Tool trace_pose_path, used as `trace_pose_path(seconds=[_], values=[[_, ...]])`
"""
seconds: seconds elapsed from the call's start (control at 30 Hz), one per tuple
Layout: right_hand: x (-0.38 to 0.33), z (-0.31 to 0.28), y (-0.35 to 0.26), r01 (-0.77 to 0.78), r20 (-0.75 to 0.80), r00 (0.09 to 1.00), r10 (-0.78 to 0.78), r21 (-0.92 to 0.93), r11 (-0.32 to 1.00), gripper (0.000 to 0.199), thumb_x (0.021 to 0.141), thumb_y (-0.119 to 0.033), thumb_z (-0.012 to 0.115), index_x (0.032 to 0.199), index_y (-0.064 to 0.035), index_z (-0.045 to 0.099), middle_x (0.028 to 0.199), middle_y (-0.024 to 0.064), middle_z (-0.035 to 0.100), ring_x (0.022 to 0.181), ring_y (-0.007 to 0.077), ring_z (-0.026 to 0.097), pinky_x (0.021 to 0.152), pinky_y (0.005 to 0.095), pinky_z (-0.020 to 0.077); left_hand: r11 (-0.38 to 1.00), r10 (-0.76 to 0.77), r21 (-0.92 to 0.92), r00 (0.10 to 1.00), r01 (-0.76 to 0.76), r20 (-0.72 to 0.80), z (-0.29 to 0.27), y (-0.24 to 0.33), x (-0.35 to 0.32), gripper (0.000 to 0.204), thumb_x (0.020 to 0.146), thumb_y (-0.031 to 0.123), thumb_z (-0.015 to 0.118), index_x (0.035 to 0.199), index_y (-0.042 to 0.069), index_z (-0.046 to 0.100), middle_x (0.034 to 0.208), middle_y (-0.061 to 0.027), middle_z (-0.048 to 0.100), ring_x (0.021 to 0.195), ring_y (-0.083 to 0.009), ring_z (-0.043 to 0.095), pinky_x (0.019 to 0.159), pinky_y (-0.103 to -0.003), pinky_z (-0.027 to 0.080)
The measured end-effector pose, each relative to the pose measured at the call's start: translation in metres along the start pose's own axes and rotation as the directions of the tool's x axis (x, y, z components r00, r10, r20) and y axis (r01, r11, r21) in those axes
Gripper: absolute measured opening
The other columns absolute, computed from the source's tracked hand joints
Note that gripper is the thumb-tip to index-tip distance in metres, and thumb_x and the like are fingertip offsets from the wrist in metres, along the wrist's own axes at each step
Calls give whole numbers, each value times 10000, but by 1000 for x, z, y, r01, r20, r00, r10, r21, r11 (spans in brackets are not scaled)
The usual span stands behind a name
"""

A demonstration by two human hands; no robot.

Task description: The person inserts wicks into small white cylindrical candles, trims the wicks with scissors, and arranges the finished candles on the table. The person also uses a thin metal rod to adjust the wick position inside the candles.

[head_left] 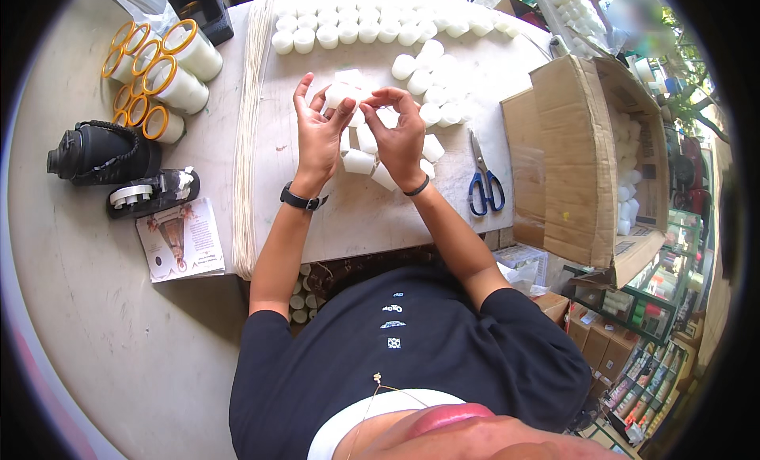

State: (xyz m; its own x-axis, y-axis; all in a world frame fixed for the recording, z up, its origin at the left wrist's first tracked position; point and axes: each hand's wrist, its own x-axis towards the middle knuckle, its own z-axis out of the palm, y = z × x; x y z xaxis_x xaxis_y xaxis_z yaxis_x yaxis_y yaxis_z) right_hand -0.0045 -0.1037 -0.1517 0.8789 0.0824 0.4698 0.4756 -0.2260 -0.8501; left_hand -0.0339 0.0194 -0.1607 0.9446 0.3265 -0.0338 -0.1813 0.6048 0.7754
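While the head camera looks straight down over a pale worktable, the person's two bare hands meet above the middle of a light board that lies on it. The left hand stands palm-up with its fingers spread and curled loosely, its thumb and fingertips pinching a small white candle from the left side. The right hand comes in from the other side, its fingertips bent narrow and touching the same candle at its right edge, so both hands hold it together just above the board. A black watch sits on the left wrist and a thin dark band on the right.

Under and just beside the hands lies a loose heap of white candles, some upright and some tipped over. Farther back, neat rows of white candles stand along the far edge of the board. A bundle of pale wicks runs along the board's left edge. To the right of the hands, blue-handled scissors lie closed on the board, near an open cardboard box that holds more white pieces. On the left of the table stand yellow-rimmed white cups, a black bottle on its side, and a small printed leaflet.
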Motion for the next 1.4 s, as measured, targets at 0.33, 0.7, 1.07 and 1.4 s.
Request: trace_pose_path(seconds=[0.33,0.7,1.07,1.4], values=[[6,-3,0,81,28,996,-80,-54,995,200,810,-91,774,986,-83,679,878,19,733,814,137,663,885,298,367,999,-32,-33,999,32,-26,2,2,1,907,851,91,765,1482,72,115,1288,-139,496,1112,-213,607,968,-335,548],[6,-7,3,133,81,989,-121,-163,978,62,809,-106,766,850,-119,721,818,-18,698,746,118,615,826,308,323,998,-55,-17,998,55,-19,2,0,-1,879,861,91,758,1473,74,127,1259,-146,536,1100,-200,605,965,-325,542],[8,-5,0,119,125,987,-97,-181,976,79,807,-125,769,879,-95,759,790,12,706,763,145,631,817,304,346,999,-35,-37,998,33,-42,-1,-2,1,848,863,49,747,1456,74,141,1243,-160,552,1076,-190,615,923,-290,548],[13,-3,0,76,140,989,-54,-157,985,135,815,-177,781,928,-109,754,836,18,724,778,132,643,838,309,342,999,-16,-31,997,14,-76,2,5,3,832,862,62,748,1452,73,162,1227,-147,559,1092,-212,616,954,-324,550]])
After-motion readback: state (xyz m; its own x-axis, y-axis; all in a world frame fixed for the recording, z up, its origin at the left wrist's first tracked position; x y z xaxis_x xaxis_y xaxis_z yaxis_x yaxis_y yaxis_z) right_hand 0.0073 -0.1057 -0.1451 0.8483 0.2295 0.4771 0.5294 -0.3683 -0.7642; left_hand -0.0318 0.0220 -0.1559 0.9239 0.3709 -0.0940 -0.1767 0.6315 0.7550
